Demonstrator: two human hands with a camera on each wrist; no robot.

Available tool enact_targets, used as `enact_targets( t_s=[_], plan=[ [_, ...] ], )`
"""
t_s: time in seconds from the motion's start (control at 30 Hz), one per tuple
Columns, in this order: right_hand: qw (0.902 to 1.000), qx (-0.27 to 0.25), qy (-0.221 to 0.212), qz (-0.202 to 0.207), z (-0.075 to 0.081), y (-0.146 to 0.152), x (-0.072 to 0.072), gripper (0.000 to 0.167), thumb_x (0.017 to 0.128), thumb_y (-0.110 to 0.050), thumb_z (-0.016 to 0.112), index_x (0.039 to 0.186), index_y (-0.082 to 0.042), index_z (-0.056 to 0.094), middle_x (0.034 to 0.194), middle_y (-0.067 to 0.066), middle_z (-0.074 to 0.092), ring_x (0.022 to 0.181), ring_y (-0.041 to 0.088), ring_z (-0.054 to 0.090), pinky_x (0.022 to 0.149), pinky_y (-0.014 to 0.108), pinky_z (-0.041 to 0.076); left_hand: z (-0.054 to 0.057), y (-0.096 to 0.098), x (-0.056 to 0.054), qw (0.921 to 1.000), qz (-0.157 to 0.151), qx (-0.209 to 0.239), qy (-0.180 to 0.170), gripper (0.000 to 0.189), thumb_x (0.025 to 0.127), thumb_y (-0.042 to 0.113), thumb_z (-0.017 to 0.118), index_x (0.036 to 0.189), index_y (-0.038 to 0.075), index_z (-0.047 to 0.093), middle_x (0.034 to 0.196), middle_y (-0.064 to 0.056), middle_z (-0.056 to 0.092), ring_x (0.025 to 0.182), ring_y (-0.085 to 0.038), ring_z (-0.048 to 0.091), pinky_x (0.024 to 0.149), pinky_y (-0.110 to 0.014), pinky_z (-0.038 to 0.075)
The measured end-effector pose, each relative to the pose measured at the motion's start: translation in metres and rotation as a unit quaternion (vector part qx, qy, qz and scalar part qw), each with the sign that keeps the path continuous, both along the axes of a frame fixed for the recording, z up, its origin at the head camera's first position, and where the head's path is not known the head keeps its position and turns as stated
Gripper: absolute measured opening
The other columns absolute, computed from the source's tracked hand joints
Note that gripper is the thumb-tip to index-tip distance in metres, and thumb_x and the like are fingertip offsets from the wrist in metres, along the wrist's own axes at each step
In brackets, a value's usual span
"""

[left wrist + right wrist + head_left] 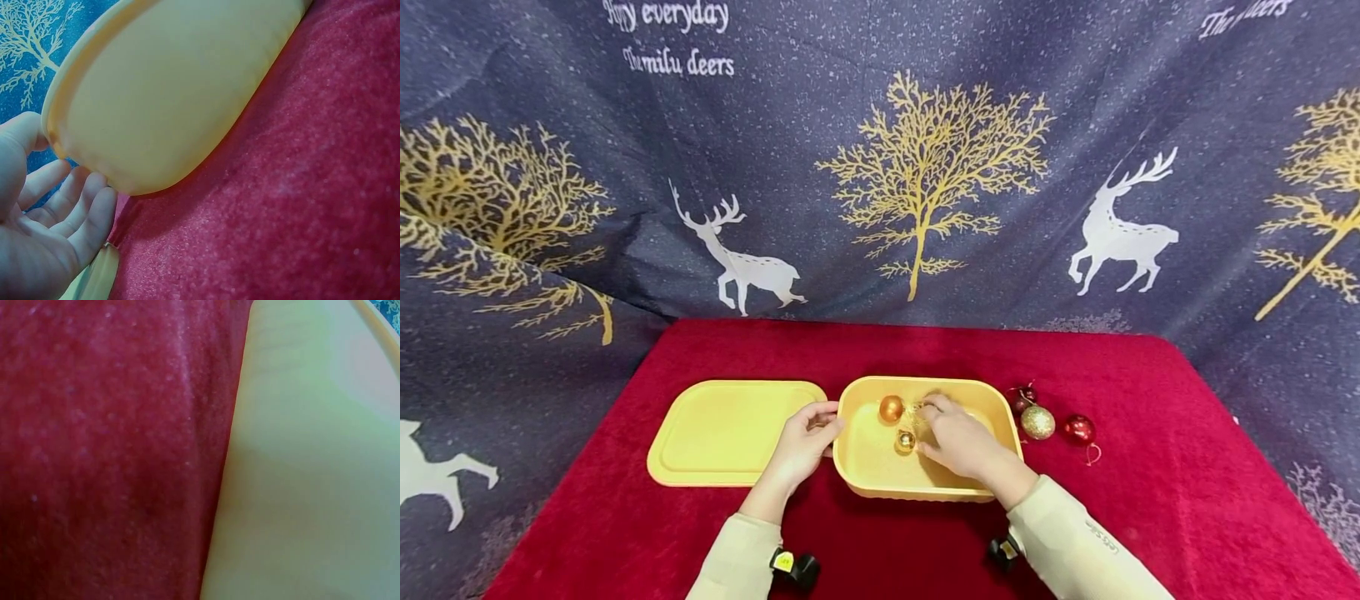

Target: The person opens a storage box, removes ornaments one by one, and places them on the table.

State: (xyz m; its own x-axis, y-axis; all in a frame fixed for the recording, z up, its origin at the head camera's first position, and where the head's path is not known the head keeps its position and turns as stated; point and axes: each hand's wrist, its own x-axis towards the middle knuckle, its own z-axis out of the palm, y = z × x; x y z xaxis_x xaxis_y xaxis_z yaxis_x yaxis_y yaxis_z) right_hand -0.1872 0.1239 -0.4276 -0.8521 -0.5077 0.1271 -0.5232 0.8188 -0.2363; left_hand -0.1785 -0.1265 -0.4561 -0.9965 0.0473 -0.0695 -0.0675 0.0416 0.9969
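Note:
A yellow plastic box [880, 482] stands uncovered in the middle of the red table. My left hand [805, 442] holds its left end. In the left wrist view the thumb meets the rim while the fingertips [94, 187] press on the outer wall. Reaching inside the box, my right hand [962, 442] curls its fingers round a glittery gold Christmas ball [922, 414], mostly hidden by the hand. Beside it in the box lie an orange Christmas ball [891, 408] and a small shiny gold ball [906, 441]. The right wrist view shows only the box's outer side [300, 462] and cloth.
Left of the box lies its flat yellow lid [730, 433]. Off the right end sit a dark red ball [1024, 398], a gold glitter ball [1038, 422] and a shiny red ball [1079, 429]. A dark cloth printed with deer and trees hangs behind the table.

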Motion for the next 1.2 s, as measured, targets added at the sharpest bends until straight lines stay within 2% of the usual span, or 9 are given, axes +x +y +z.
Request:
enact_targets(
  t_s=[0.23, 0.5, 0.73, 0.97, 1.2],
  plan=[
    [0.9997, 0.000, 0.014, 0.022, -0.002, 0.004, 0.002, 0.020, 0.078, -0.011, 0.072, 0.096, -0.009, 0.066, 0.107, 0.011, 0.055, 0.104, 0.028, 0.056, 0.087, 0.039, 0.051, 0.002, 0.000, 0.001, 1.0000, -0.002, 0.000, -0.002, 0.035, 0.089, 0.005, 0.061, 0.123, -0.004, 0.055, 0.101, -0.012, 0.060, 0.079, -0.015, 0.060, 0.059, -0.028, 0.053],
    [0.9988, -0.003, 0.011, 0.048, -0.001, 0.008, 0.004, 0.011, 0.080, -0.005, 0.067, 0.091, -0.006, 0.067, 0.094, 0.006, 0.055, 0.091, 0.021, 0.059, 0.082, 0.033, 0.052, 0.003, 0.001, 0.000, 1.0000, -0.005, 0.003, 0.000, 0.035, 0.089, 0.005, 0.062, 0.122, -0.005, 0.055, 0.100, -0.012, 0.059, 0.077, -0.013, 0.060, 0.059, -0.027, 0.053],
    [0.9972, -0.016, 0.023, 0.069, 0.003, 0.015, 0.008, 0.010, 0.081, -0.006, 0.067, 0.091, -0.004, 0.068, 0.090, 0.004, 0.058, 0.085, 0.018, 0.062, 0.077, 0.030, 0.053, 0.002, 0.001, -0.001, 1.0000, -0.004, -0.001, -0.001, 0.035, 0.089, 0.007, 0.062, 0.122, -0.004, 0.055, 0.101, -0.011, 0.059, 0.079, -0.015, 0.061, 0.060, -0.028, 0.054],
    [0.9981, -0.019, 0.029, 0.050, 0.010, 0.020, 0.015, 0.015, 0.080, -0.009, 0.070, 0.094, -0.004, 0.069, 0.092, 0.003, 0.061, 0.083, 0.018, 0.062, 0.076, 0.031, 0.052, 0.001, 0.000, 0.001, 1.0000, -0.003, -0.006, 0.000, 0.035, 0.089, 0.006, 0.062, 0.122, -0.004, 0.055, 0.101, -0.013, 0.059, 0.079, -0.014, 0.061, 0.060, -0.028, 0.054],
    [0.9969, -0.039, 0.040, 0.056, 0.014, 0.027, 0.019, 0.019, 0.078, -0.004, 0.069, 0.096, -0.002, 0.068, 0.091, 0.005, 0.061, 0.080, 0.014, 0.056, 0.073, 0.026, 0.052, 0.002, 0.000, 0.001, 1.0000, -0.002, -0.010, -0.001, 0.035, 0.089, 0.007, 0.062, 0.122, -0.003, 0.056, 0.102, -0.014, 0.059, 0.078, -0.013, 0.061, 0.060, -0.028, 0.055]
  ],
)
